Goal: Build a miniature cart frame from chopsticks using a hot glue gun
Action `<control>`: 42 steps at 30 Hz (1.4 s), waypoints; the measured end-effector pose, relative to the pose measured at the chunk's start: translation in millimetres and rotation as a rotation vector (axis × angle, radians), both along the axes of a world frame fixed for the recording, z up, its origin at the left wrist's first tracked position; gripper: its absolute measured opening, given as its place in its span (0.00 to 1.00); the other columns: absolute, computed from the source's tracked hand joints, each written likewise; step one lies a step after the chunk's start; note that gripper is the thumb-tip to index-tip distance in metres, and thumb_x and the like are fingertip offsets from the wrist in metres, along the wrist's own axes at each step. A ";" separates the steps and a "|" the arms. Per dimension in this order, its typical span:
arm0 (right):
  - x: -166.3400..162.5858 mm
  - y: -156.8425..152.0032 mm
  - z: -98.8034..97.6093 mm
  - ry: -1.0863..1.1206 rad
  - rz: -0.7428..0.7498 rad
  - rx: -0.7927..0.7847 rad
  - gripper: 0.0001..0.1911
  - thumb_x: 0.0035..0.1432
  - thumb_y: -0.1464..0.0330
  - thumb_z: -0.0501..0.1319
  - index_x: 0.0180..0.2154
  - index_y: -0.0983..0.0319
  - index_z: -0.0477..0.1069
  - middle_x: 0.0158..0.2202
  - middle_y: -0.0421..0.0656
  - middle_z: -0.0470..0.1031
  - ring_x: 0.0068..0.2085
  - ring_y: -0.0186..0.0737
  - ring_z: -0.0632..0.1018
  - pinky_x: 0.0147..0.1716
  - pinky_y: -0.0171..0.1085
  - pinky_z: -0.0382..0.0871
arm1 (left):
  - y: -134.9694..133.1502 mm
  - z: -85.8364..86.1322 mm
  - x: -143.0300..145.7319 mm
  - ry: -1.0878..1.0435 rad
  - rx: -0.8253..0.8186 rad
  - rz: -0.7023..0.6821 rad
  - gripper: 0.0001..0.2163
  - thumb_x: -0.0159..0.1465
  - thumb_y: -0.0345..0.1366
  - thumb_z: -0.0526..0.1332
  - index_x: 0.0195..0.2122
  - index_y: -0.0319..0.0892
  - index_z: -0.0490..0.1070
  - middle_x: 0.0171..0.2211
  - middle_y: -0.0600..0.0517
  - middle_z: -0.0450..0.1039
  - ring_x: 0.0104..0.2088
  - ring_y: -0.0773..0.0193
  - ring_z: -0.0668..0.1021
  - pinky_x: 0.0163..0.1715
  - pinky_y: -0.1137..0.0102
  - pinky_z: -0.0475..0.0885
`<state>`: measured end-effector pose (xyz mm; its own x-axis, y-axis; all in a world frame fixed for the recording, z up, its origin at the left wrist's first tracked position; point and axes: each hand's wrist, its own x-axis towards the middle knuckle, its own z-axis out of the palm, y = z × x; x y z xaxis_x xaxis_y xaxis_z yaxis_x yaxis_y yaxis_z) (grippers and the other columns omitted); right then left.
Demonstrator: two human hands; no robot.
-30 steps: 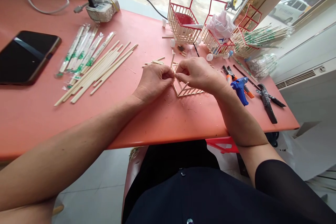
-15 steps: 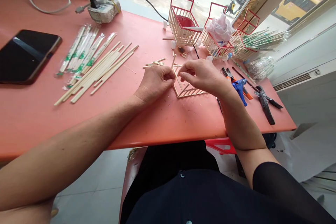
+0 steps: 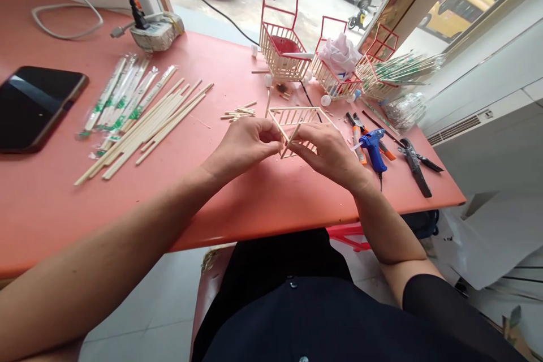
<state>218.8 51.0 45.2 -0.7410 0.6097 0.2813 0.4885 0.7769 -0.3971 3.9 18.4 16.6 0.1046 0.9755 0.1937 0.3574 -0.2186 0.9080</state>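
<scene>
A small slatted frame of pale wooden sticks is held between my two hands above the pink table. My left hand is closed at its left corner, thumb and forefinger pinched, with a thin stick sticking up behind the fingers. My right hand is closed on the near right part, its thumb and fingers pinching a short slanting stick. Fingers partly hide the frame's near side. Short cut sticks lie just beyond my left hand.
Long chopsticks, wrapped chopsticks and a phone lie left. Behind stand slatted model carts. To the right are a blue glue gun and black-handled pliers. A power strip sits at the back.
The slatted frame has been lifted and tilted off the table. My right hand has come down and closed on its near side; my left hand stays at its left corner. The view has shifted.
</scene>
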 end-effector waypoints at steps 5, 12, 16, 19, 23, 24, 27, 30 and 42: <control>8.1 12.1 5.8 0.118 0.059 -0.001 0.14 0.76 0.60 0.62 0.38 0.59 0.76 0.36 0.42 0.80 0.38 0.40 0.75 0.41 0.39 0.65 | -2.5 7.6 2.4 -0.230 -0.076 -0.059 0.07 0.53 0.38 0.70 0.31 0.41 0.82 0.32 0.48 0.84 0.33 0.61 0.81 0.36 0.67 0.76; 9.9 13.3 13.8 0.140 0.050 -0.008 0.15 0.77 0.59 0.61 0.37 0.59 0.76 0.36 0.42 0.79 0.39 0.41 0.76 0.44 0.40 0.66 | -4.1 8.4 5.6 -0.315 -0.091 -0.072 0.06 0.54 0.36 0.70 0.31 0.40 0.82 0.31 0.49 0.82 0.30 0.65 0.77 0.30 0.70 0.72; 10.2 8.5 19.9 0.134 -0.006 -0.017 0.12 0.75 0.61 0.62 0.38 0.59 0.75 0.37 0.42 0.80 0.39 0.40 0.76 0.44 0.40 0.66 | -5.8 9.5 7.1 -0.307 -0.073 -0.074 0.05 0.55 0.35 0.69 0.31 0.40 0.82 0.32 0.49 0.82 0.30 0.66 0.76 0.30 0.70 0.73; 10.8 6.7 20.1 0.152 -0.017 -0.018 0.11 0.75 0.62 0.62 0.38 0.59 0.74 0.37 0.41 0.80 0.39 0.39 0.75 0.43 0.39 0.66 | -7.8 10.8 9.4 -0.306 -0.069 -0.085 0.05 0.56 0.35 0.68 0.32 0.40 0.81 0.31 0.49 0.81 0.29 0.66 0.76 0.30 0.70 0.74; 10.9 6.6 16.5 0.174 -0.026 -0.003 0.12 0.75 0.61 0.62 0.38 0.59 0.74 0.37 0.41 0.79 0.38 0.39 0.74 0.43 0.39 0.66 | -10.2 11.5 12.5 -0.339 -0.063 -0.090 0.05 0.56 0.35 0.69 0.32 0.40 0.81 0.30 0.50 0.80 0.27 0.68 0.75 0.28 0.70 0.73; 10.8 6.8 15.7 0.178 -0.027 0.000 0.12 0.75 0.60 0.61 0.38 0.59 0.73 0.37 0.41 0.79 0.38 0.39 0.74 0.43 0.39 0.66 | -10.5 11.5 12.9 -0.342 -0.069 -0.092 0.05 0.56 0.35 0.69 0.32 0.40 0.81 0.30 0.51 0.80 0.26 0.68 0.75 0.28 0.70 0.73; 10.3 7.4 14.0 0.195 -0.017 0.006 0.12 0.75 0.60 0.61 0.38 0.59 0.74 0.37 0.41 0.79 0.38 0.40 0.74 0.44 0.40 0.67 | -10.5 11.8 12.9 -0.343 -0.082 -0.105 0.05 0.56 0.35 0.69 0.32 0.41 0.81 0.27 0.52 0.78 0.25 0.68 0.74 0.26 0.71 0.72; 9.9 7.0 13.7 0.193 -0.024 0.015 0.11 0.74 0.61 0.61 0.39 0.59 0.75 0.38 0.42 0.80 0.39 0.40 0.75 0.45 0.40 0.67 | -10.0 12.1 12.1 -0.351 -0.085 -0.117 0.04 0.56 0.35 0.69 0.31 0.41 0.81 0.27 0.52 0.78 0.24 0.68 0.74 0.25 0.71 0.71; 9.9 5.4 14.1 0.171 -0.069 0.063 0.12 0.76 0.61 0.61 0.40 0.59 0.78 0.39 0.43 0.82 0.42 0.43 0.78 0.51 0.42 0.67 | -8.8 10.2 13.8 -0.405 -0.111 -0.138 0.05 0.58 0.35 0.70 0.33 0.40 0.82 0.28 0.50 0.80 0.25 0.67 0.76 0.27 0.70 0.75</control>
